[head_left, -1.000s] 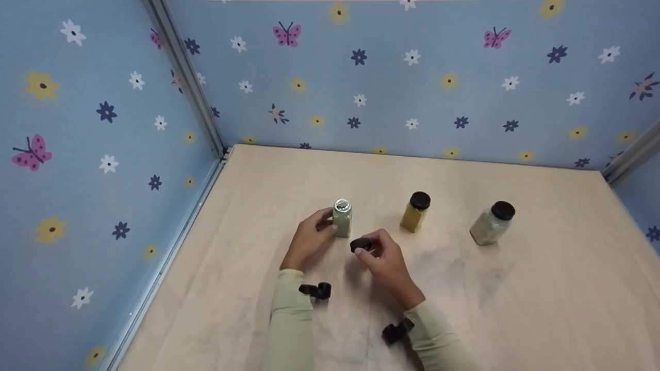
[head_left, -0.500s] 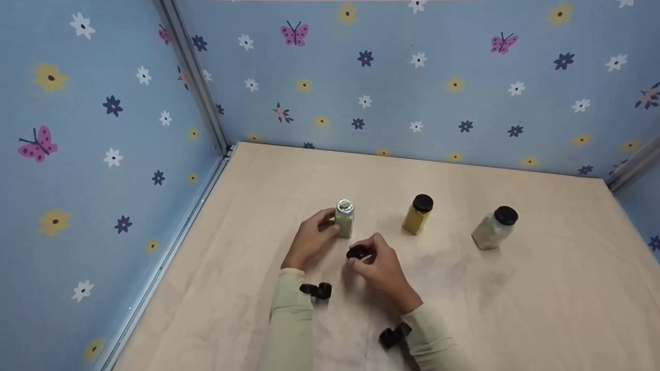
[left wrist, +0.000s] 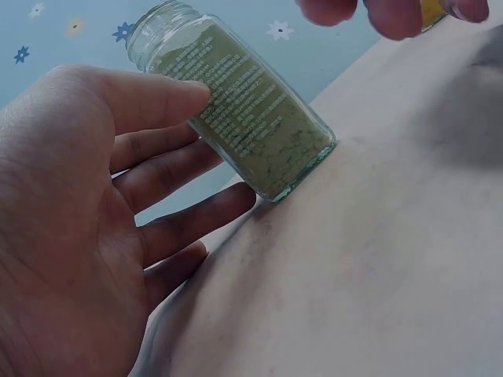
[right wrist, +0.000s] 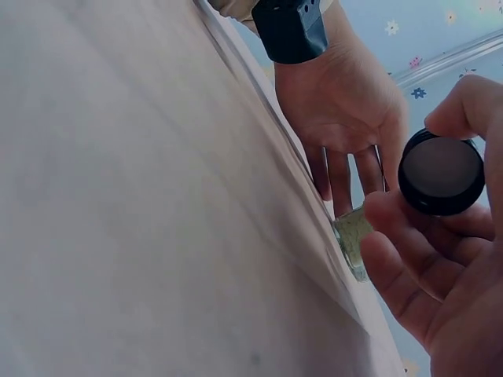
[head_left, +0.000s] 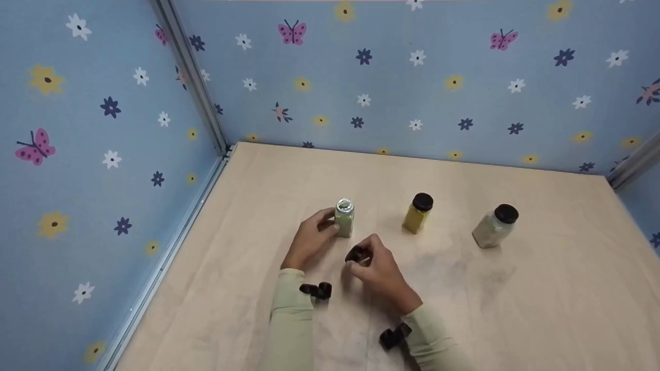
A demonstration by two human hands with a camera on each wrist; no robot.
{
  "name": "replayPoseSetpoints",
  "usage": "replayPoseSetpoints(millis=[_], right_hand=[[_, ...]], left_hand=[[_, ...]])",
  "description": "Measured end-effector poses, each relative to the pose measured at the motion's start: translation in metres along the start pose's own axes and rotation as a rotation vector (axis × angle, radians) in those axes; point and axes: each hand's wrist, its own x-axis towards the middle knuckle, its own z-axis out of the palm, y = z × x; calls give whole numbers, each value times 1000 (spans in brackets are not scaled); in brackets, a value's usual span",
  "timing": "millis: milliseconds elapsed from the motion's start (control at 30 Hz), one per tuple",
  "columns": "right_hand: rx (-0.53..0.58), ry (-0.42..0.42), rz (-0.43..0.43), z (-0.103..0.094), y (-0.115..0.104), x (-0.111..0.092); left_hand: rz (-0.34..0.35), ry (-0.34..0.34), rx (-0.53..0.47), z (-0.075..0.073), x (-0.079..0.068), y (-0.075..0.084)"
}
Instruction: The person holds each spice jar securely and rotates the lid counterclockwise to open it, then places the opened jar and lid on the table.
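A glass spice jar (head_left: 344,221) with green powder stands upright on the table, its mouth uncovered. My left hand (head_left: 311,236) holds it from the left. In the left wrist view the thumb lies across the jar's printed side (left wrist: 251,110) and the fingers pass behind it. To the right and nearer, my right hand (head_left: 382,270) pinches a black screw lid (head_left: 356,254) between thumb and fingers, above the table. The right wrist view shows the round face of the lid (right wrist: 442,174) toward the camera; the jar (right wrist: 355,239) is partly hidden behind the fingers there.
A slim jar of yellow powder (head_left: 415,219) with a black lid stands right of the hands. Farther right is a wider jar (head_left: 490,231) with pale contents and a black lid. Flowered blue panels (head_left: 392,77) border the pale table (head_left: 289,170) at the back and left.
The right hand has drawn the lid slightly toward the person and tilted it, so its inside shows more. The left hand still holds the green-powder jar in place. The head view has shifted slightly.
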Motion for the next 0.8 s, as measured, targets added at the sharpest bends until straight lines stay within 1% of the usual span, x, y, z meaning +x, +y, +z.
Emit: replayPoseSetpoints(millis=[33, 67, 267, 300, 400, 533, 667, 800], right_hand=[[5, -7, 6, 0, 0, 0], [4, -16, 8, 0, -5, -1], [-14, -53, 12, 3, -6, -3], [-15, -58, 11, 4, -2, -2], [-10, -74, 5, 5, -3, -2], [-3, -75, -2, 6, -2, -3], [-24, -73, 7, 7, -2, -2], [-43, -81, -11, 12, -3, 1]], left_hand=[[1, -3, -2, 0, 0, 0], [1, -8, -4, 0, 0, 0], [-16, -24, 8, 1, -1, 0], [-18, -22, 12, 1, -1, 0], [-8, -15, 16, 1, -1, 0], [-5, -19, 19, 2, -1, 0], [-12, -32, 21, 2, -1, 1], [-13, -14, 21, -1, 0, 4]])
